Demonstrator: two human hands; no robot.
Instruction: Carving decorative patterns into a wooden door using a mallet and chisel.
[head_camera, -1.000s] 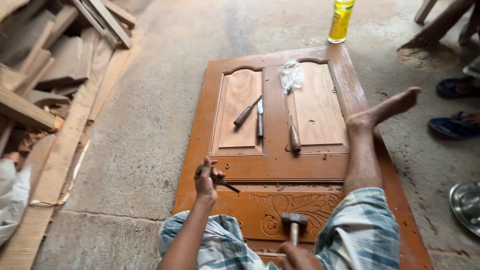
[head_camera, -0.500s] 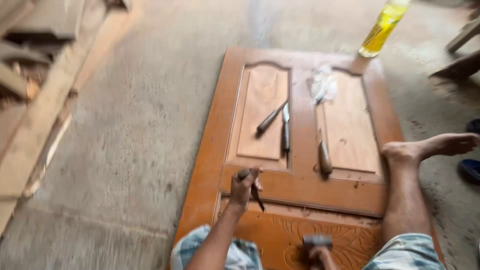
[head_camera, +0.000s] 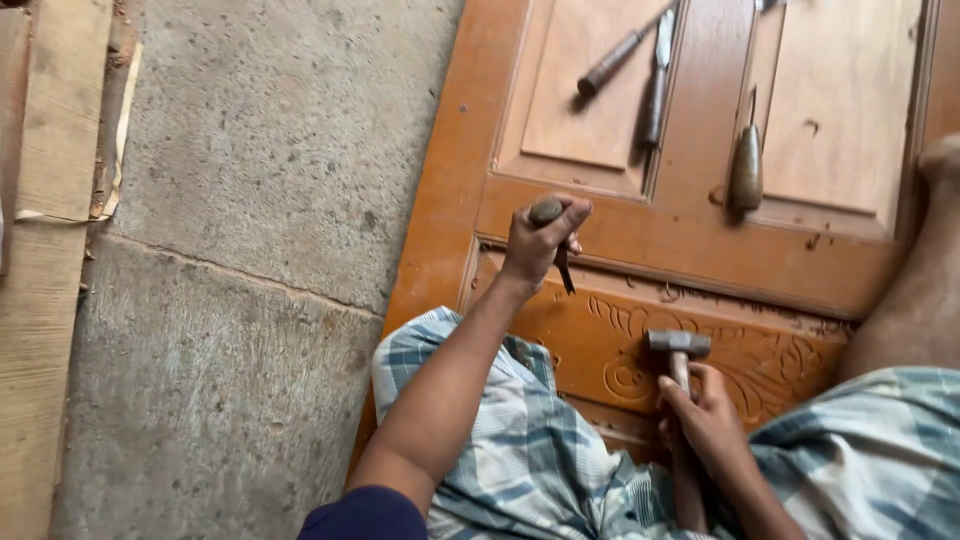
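Three spare tools lie beyond the hands, clenching chisel and hammer.

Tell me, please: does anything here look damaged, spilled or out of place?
Nothing stands out. The left hand holds a chisel over the carved wooden door, the right hand holds a hammer, and spare chisels lie on the panels.

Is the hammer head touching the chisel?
No: the hammer in the right hand sits apart from the chisel gripped by the left hand.
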